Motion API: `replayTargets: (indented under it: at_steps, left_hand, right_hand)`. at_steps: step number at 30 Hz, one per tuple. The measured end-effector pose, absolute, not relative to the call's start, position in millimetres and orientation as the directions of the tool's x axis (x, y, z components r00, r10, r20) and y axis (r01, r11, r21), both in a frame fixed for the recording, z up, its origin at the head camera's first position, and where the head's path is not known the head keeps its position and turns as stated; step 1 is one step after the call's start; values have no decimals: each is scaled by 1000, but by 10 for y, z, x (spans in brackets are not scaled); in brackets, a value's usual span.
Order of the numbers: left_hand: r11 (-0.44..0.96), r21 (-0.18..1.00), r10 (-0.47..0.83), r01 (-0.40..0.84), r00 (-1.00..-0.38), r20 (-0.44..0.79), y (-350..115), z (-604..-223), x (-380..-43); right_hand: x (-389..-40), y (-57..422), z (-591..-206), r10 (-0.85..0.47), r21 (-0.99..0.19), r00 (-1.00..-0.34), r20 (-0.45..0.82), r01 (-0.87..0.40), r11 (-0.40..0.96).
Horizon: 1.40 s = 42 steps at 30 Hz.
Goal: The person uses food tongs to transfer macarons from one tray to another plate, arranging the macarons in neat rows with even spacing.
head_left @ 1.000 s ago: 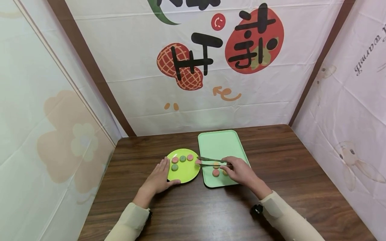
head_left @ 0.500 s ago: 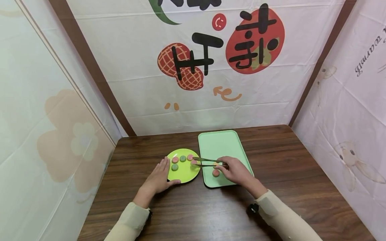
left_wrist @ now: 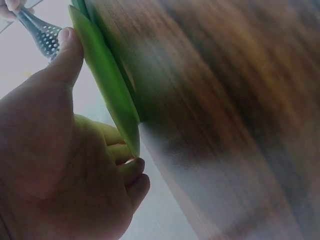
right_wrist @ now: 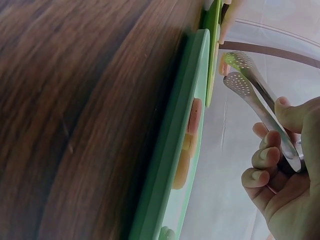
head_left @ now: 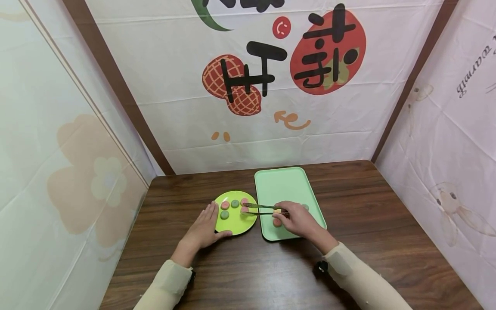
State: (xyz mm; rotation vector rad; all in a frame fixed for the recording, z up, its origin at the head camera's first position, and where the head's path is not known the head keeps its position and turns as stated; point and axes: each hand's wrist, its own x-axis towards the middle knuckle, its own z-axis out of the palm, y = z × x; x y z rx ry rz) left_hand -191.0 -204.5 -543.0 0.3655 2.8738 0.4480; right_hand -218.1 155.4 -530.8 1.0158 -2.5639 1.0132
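My left hand (head_left: pixel 203 224) rests against the left edge of a yellow-green plate (head_left: pixel 237 226), fingers straight and thumb spread along the rim. Pink and green macarons sit on the plate, among them a green macaron (head_left: pixel 224 215) and a pink macaron (head_left: pixel 225 205). With my right hand (head_left: pixel 298 218) I hold metal tongs (right_wrist: pixel 260 95) with perforated ends. Between the tong ends, over the plate's right part, is another pink macaron (head_left: pixel 244 209). The tongs partly cover a further pink macaron behind it.
A pale green tray (head_left: pixel 280 183) lies right of the plate, under my right hand. It bears a pink macaron (head_left: pixel 277 222), a yellow macaron (head_left: pixel 277 211) and a green macaron (head_left: pixel 305 207). Printed cloth walls (head_left: pixel 193 129) border the wooden table (head_left: pixel 255 275).
My right hand has moved left, carrying the pink macaron in the tongs from the plate's right rim further over the plate. The left hand stays at the plate's edge.
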Motion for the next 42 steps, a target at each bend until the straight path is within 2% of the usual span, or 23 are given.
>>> replayTargets:
  at_steps: [12, 22, 42]
  left_hand:
    - [921, 323, 280, 218, -947, -159, -2047, -5428, -1905]
    - [925, 304, 286, 228, -945, -160, -2047, -5437, -1907]
    - [920, 318, 288, 230, -946, -151, -2050, -5430, -1896]
  right_hand:
    - [-2221, 1431, -5338, -537, -511, -737, 411, -674, 534]
    - [-2231, 1333, -5319, -547, -527, -764, 342, -638, 561]
    - [-2255, 1224, -5337, -543, -529, -775, 323, -624, 576]
